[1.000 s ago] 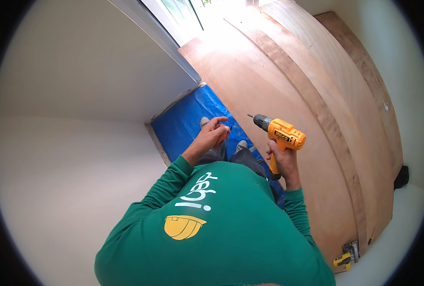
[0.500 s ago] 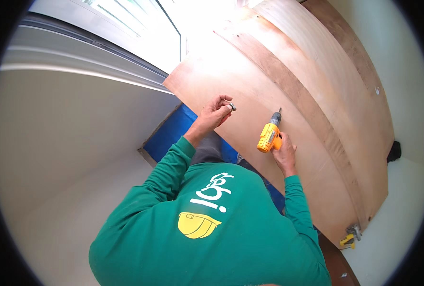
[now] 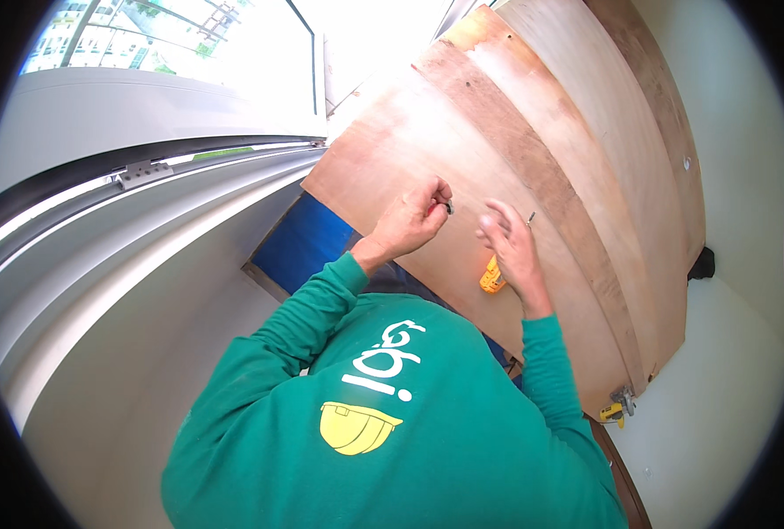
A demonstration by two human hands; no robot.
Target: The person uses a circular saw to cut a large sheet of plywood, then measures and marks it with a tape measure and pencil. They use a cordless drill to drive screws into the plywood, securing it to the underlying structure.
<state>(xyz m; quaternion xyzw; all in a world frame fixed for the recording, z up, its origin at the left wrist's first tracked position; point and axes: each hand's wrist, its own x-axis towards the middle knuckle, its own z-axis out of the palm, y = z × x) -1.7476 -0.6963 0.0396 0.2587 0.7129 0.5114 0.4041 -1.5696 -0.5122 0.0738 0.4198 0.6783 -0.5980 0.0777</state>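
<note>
My left hand (image 3: 412,217) is closed over the plywood board (image 3: 427,251), pinching a small dark metal piece (image 3: 450,209) at its fingertips; its exact kind is too small to make out. My right hand (image 3: 515,251) hovers to its right with thumb and fingers apart, holding nothing. Beneath that hand a yellow cordless drill (image 3: 490,278) lies on the board. The hand hides much of the drill; its yellow end shows on the near side and its bit (image 3: 531,219) on the far side.
Darker wooden strips (image 3: 568,203) run across the board. At its lower right corner sits a yellow and grey power tool (image 3: 616,407). A blue surface (image 3: 304,236) shows left of the board. A window frame (image 3: 145,110) stands at the far left, and a white wall (image 3: 735,370) at the right.
My right hand has let go of the drill, which now lies on the board, and has risen toward my left hand. My left hand still pinches the small metal piece. The view has shifted slightly.
</note>
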